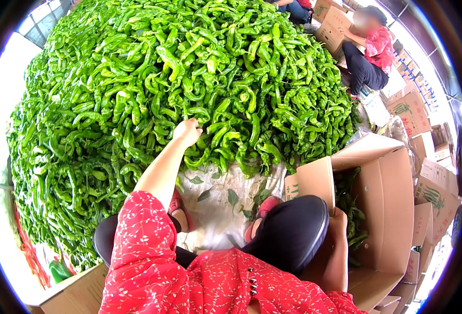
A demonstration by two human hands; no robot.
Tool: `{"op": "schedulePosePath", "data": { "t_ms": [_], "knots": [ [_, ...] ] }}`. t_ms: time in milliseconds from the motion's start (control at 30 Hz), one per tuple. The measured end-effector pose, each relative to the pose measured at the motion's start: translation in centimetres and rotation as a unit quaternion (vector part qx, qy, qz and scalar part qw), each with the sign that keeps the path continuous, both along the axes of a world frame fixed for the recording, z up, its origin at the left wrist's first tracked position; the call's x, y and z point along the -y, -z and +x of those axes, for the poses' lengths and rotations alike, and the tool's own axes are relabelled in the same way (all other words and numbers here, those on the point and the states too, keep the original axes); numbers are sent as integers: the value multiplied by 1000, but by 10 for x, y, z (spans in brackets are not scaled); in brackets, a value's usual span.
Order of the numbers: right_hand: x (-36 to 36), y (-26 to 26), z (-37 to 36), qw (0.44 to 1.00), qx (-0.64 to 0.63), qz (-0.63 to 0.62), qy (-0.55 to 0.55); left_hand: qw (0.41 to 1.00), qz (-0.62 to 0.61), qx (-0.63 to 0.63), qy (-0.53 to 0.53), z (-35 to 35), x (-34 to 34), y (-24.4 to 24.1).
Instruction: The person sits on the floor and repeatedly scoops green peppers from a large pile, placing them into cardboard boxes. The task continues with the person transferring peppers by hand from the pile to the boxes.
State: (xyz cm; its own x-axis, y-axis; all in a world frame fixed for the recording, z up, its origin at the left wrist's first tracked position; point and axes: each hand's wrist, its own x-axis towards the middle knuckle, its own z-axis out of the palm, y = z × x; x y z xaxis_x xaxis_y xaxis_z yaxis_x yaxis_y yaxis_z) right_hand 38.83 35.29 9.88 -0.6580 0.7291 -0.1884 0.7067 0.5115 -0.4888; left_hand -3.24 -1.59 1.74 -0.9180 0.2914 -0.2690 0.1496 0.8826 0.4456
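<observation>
A large heap of green peppers point(168, 70) fills the space before me. My left hand point(187, 132) reaches to the lower front of the heap, its fingers curled at a pepper there; whether it grips that pepper is unclear. At my right side stands an open cardboard box point(384, 212) with green peppers point(350, 212) inside. My right hand point(337, 219) is at the box's near wall beside my knee, the forearm along the box; its fingers are partly hidden, so its hold cannot be made out.
A pale ground sheet point(211, 196) with loose leaves lies between my shoes. Upper right, a person point(372, 51) in a red top sits by a cardboard box point(333, 29); part of another person shows beyond. Printed cartons point(435, 196) stand at the right; a carton point(75, 292) is lower left.
</observation>
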Motion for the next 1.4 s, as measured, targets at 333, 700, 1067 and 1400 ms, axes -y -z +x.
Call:
{"op": "schedulePosePath", "data": {
  "t_ms": [333, 700, 1067, 1400],
  "knots": [
    [29, -92, -77, 977, -171, 123, -26, 995, -67, 11, 74, -37, -74, 155],
    [50, -77, -341, 778, -189, 298, -519, 897, 294, 320, 88, -80, -100, -40],
    [-222, -247, -274, 860, -100, 494, -83, 922, 319, 102, 194, -44, -45, -209],
    [-81, -175, -348, 839, -198, 333, -382, 949, 162, 18, -271, 27, 228, -18]
  ]
}}
